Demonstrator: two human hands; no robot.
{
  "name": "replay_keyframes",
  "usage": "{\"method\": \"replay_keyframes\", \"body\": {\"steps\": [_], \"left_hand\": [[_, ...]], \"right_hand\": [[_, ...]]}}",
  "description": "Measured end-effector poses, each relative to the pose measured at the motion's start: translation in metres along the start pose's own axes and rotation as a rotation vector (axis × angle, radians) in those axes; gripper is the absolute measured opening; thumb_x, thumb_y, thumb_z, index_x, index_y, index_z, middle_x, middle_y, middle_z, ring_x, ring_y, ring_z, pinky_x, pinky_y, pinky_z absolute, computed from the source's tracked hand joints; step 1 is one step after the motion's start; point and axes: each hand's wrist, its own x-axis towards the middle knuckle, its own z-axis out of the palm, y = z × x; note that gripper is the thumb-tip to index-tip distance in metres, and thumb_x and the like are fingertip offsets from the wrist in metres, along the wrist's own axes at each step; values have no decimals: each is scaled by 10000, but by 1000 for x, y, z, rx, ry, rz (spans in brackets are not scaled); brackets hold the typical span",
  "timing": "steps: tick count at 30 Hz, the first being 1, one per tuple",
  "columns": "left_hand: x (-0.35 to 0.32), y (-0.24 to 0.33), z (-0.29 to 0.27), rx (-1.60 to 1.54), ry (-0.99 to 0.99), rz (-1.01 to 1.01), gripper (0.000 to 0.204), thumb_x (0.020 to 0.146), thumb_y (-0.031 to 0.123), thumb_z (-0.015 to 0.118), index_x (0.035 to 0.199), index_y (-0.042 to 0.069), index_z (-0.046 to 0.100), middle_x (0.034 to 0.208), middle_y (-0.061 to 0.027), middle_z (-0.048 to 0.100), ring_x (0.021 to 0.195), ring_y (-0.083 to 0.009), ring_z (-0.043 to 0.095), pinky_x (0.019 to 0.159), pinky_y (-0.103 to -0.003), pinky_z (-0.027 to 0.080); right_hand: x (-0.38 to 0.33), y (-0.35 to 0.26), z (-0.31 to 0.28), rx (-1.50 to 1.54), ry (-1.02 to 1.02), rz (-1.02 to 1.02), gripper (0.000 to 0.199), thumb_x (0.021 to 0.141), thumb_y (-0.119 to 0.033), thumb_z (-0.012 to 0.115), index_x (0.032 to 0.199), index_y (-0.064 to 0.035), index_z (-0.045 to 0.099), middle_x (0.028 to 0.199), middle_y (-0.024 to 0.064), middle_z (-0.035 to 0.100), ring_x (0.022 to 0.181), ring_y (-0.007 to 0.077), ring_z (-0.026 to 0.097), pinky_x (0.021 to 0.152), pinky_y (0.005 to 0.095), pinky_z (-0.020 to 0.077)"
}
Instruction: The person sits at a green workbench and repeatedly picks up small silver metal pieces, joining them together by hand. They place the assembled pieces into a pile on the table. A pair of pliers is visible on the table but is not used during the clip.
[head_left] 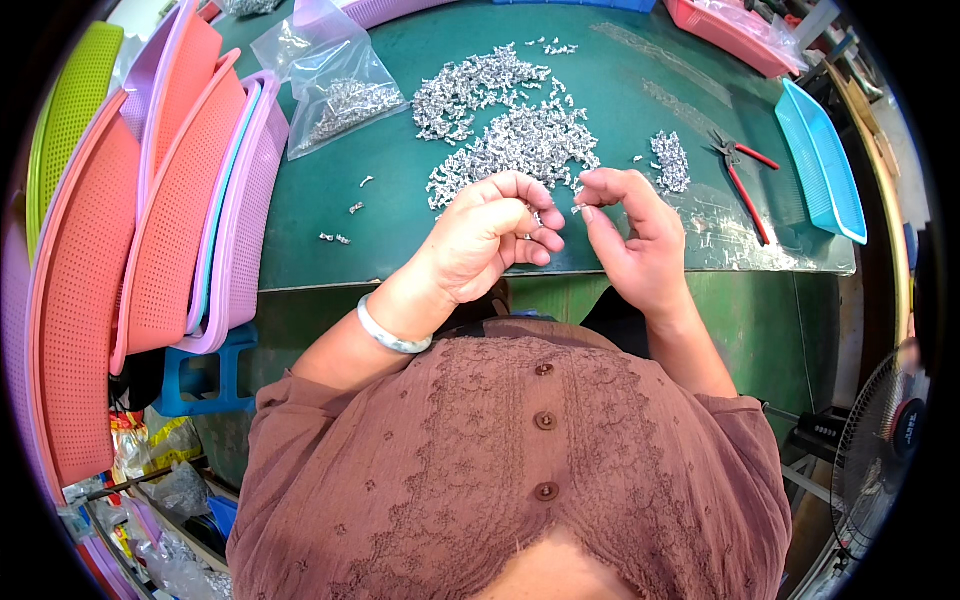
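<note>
My left hand is curled at the near side of the table, palm partly turned up, with small silvery metal pieces showing among its bent fingers. Close by on its right, my right hand pinches one small silvery metal piece between thumb and forefinger. The two hands are a short gap apart. Just beyond them spreads a large pile of the same pieces. A smaller heap lies to the right of my right hand. The exact shape of the pieces is too small to tell.
Red-handled pliers lie at the right, beside a blue plastic basket. A clear bag of metal pieces rests at the back left. Stacked pink and purple baskets line the left side. A fan stands at lower right.
</note>
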Motion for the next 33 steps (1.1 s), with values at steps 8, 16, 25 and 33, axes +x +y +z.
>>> {"method": "replay_keyframes", "body": {"steps": [8, 16, 25, 33], "left_hand": [[0, -3, 13, 94, 49, -44, 130, 868, 106, 579, 952, 7, 586, 788, -53, 618, 614, -108, 597, 503, -201, 473], [-1, -2, 13, 205, 65, 20, 127, 849, 77, 604, 953, 6, 586, 781, -31, 608, 617, -90, 585, 509, -190, 462], [-1, -2, 12, 219, 77, 31, 115, 844, 63, 601, 945, 13, 579, 776, -29, 603, 618, -83, 575, 517, -187, 453], [-1, 4, -3, -18, 74, 80, 94, 833, 27, 502, 916, 21, 546, 833, -98, 609, 667, -151, 602, 533, -221, 470]], "right_hand": [[-3, 1, 5, 60, 44, -29, 303, 722, 70, 622, 1012, -4, 578, 889, 104, 617, 795, 196, 641, 703, 276, 489], [-4, 0, 5, 90, 28, -14, 310, 725, 70, 628, 1020, -14, 576, 890, 97, 623, 819, 193, 636, 726, 283, 486], [0, 2, 2, -6, 31, -4, 299, 710, 57, 626, 995, -26, 590, 865, 89, 617, 800, 216, 613, 709, 303, 476], [3, 12, 4, -337, -130, -78, 101, 695, -54, 666, 785, -55, 620, 787, 61, 561, 773, 264, 524, 683, 362, 420]]}}
